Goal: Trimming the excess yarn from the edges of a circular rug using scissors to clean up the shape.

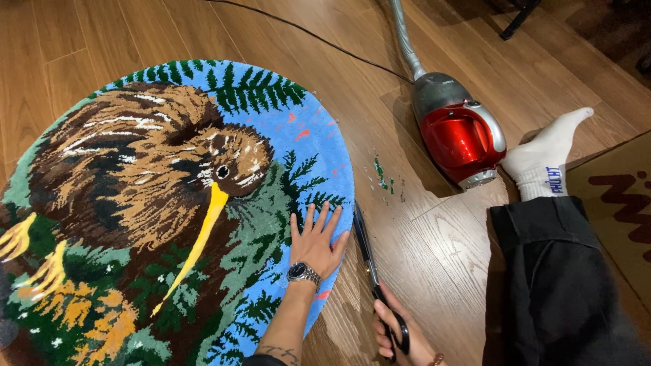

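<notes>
While the left hand (316, 238) lies flat, fingers spread, palm down on the right edge of the round tufted rug (135, 203), gripping nothing, the right hand (397, 332) at the bottom centre of the frame is closed through the handles of black scissors (369, 261). Their blades point up the frame, running just beside the rug's rim near the left fingertips. A wristwatch (303, 272) sits on the left wrist. Filling the left half of the frame, the rug shows a brown long-beaked bird among green ferns on blue. Small green yarn scraps (383, 177) lie on the wooden floor (441, 237), near a red vacuum cleaner (460, 132) in the upper right.
</notes>
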